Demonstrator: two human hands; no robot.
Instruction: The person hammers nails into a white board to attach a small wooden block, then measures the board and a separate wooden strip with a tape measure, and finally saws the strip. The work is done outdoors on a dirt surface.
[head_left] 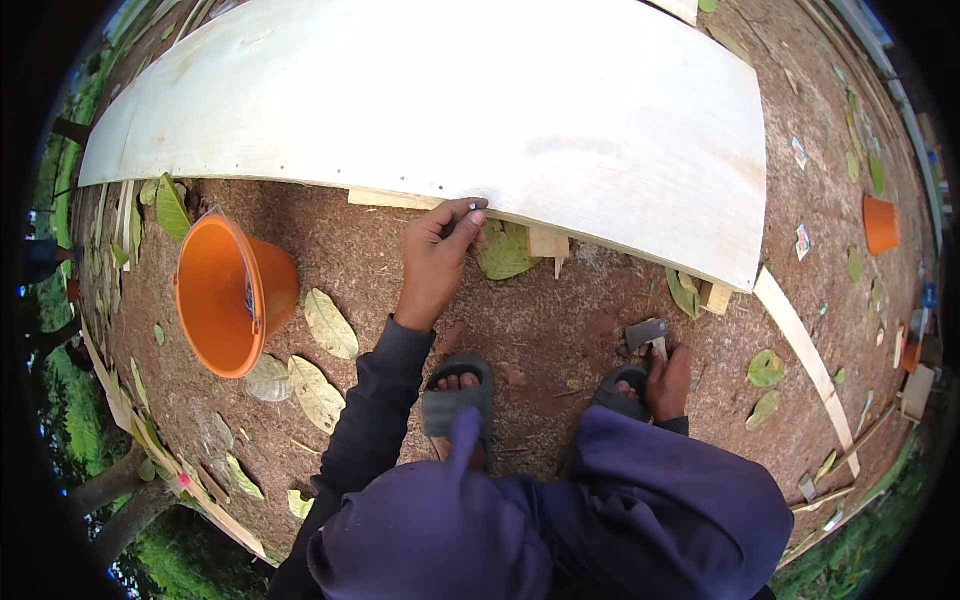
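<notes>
The left hand [440, 250] is pinching a small nail [473, 209] upright at the plywood sheet's [450, 100] near edge, while the right hand [668, 382] is gripping a hammer [647, 335] low by the sandal; a glancing blow would likely hit fingertips

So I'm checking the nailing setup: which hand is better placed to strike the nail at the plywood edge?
Probably the right hand: it already grips the hammer by the sandal. The left hand pinches a nail at the plywood sheet edge.
</notes>
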